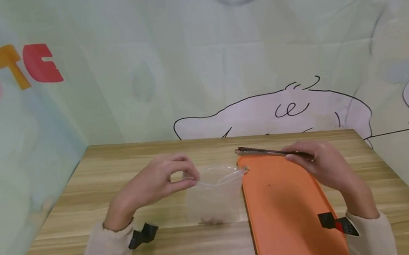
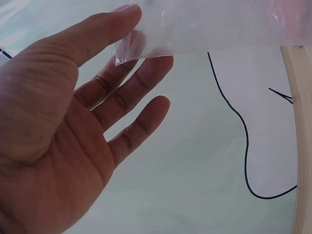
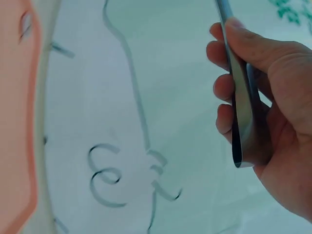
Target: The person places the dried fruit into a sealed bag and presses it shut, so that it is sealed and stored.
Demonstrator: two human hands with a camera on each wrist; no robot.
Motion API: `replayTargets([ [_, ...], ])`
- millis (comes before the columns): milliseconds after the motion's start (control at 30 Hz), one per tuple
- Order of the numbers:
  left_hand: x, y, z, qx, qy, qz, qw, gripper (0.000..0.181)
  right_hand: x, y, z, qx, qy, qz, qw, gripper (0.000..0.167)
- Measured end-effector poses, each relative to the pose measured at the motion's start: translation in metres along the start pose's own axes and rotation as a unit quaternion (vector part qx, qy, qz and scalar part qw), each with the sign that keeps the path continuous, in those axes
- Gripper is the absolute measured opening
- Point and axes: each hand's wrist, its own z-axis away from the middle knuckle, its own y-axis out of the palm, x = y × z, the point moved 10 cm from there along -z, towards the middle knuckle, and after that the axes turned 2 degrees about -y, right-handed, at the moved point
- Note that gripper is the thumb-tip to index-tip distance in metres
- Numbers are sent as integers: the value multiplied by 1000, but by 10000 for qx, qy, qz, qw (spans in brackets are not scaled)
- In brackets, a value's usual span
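A clear plastic zip bag stands on the table with its mouth parted, and a few small pinkish pieces lie at its bottom. My left hand pinches the left corner of the bag's mouth between thumb and index finger; the other fingers are loosely bent in the left wrist view. Metal tongs are gripped in my right hand, their tips pointing left above the far end of an orange cutting board. Something small and pale shows at the tongs' tips, too small to identify.
The wooden table carries the board, just right of the bag. A printed cloth hangs around the table's back and sides. Black wrist straps sit at both sleeves.
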Motion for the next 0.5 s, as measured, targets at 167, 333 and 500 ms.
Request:
replayTargets([
  [167,-2,1,-1,-20,139,-42,9999,2,42,-9,-9,-243,-802,-150,9964,33],
  [333,-3,2,0,-83,199,-71,9997,9,38,1,-10,-44,-532,-41,9986,27],
  [500,-1,2,0,-42,145,-50,9999,6,13,11,-6,46,-207,-6,9998,23],
])
